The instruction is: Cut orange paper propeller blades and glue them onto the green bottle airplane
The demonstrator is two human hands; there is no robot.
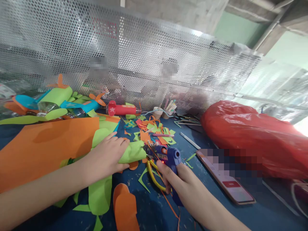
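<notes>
My right hand [178, 179] is wrapped round the handle of a blue glue gun [166, 154], whose small red light is lit. The gun's nozzle points left, at the end of a light green paper-wrapped tube [133, 150]; whether they touch, I cannot tell. My left hand [113, 152] is closed on that tube. Below it lies a green rounded paper strip [100, 195], and an orange paper cutout [125, 205] sits near the front edge. Yellow-handled scissors [154, 179] lie partly hidden behind the gun and my right fingers.
Orange paper sheets [48, 144] cover the left side. Finished-looking paper airplanes, one blue [81, 106] and one red [122, 109], stand behind. Paper scraps [161, 128], cups of pens [169, 109], a phone [226, 179] and a red plastic bag [252, 138] occupy the middle and right. Perforated metal sheeting [144, 57] rises behind.
</notes>
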